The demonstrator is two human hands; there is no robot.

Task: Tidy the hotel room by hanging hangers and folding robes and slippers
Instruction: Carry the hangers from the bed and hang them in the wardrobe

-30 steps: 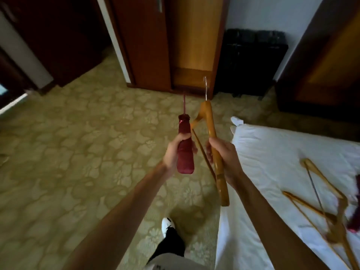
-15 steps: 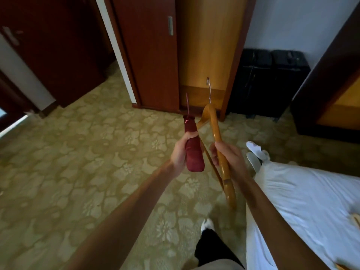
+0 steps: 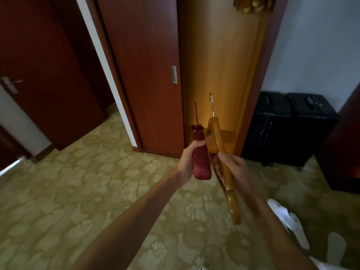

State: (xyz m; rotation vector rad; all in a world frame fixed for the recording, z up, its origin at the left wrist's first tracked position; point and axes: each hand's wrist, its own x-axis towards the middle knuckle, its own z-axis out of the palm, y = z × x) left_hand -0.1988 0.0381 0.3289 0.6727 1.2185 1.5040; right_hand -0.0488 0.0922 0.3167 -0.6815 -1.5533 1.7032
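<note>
Now the left hand point(image 3: 188, 160) has its grip wrapped tight around a red padded hanger point(image 3: 201, 162), and the right hand point(image 3: 232, 168) holds a wooden hanger point(image 3: 224, 166). Both hangers stand up tall, with their hooks pointing up. The open closet point(image 3: 220, 65) is straight ahead, and the right hand is a bit nearer its opening. More hangers point(image 3: 251, 4) hang high up inside, so both must likely go up.

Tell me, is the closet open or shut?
Open. The sliding door is pushed left, and the closet's yellow wooden inside shows, with hangers at the top.
</note>
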